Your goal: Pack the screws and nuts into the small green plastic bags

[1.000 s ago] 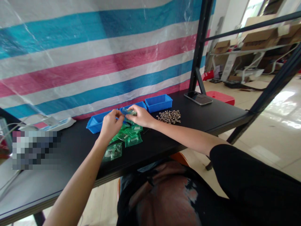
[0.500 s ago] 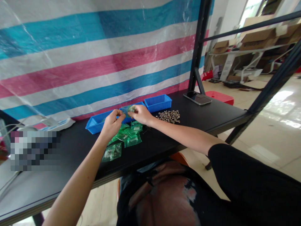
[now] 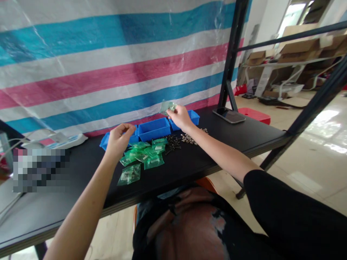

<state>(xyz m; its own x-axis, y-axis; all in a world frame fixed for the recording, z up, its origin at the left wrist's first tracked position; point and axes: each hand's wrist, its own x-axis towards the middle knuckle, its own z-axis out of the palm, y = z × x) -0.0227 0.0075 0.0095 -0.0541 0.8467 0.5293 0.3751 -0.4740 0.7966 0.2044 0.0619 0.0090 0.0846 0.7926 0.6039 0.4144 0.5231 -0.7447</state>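
Observation:
Raised above the blue bins, my right hand (image 3: 179, 116) pinches a small clear greenish zip bag (image 3: 167, 107) with small parts in it. My left hand (image 3: 120, 139) hovers in front of the left blue bin (image 3: 104, 141), its fingers curled toward the thumb. Anything between those fingertips is too small or hidden to make out. Below and between the hands lies a pile of green plastic bags (image 3: 146, 153) with small pieces inside. One such bag (image 3: 130, 174) lies nearer the table edge.
A middle blue bin (image 3: 154, 129) and a right blue bin (image 3: 194, 116) continue the row. Dark screws (image 3: 173, 142) and shiny metal pieces (image 3: 189, 139) lie in heaps. A phone (image 3: 229, 115) rests at the right, a power strip (image 3: 73, 141) at the left. A striped sheet (image 3: 121, 65) hangs behind.
My hands have moved apart. The right one has lifted the bag up and to the right, while the left one has let go of it and drawn back left.

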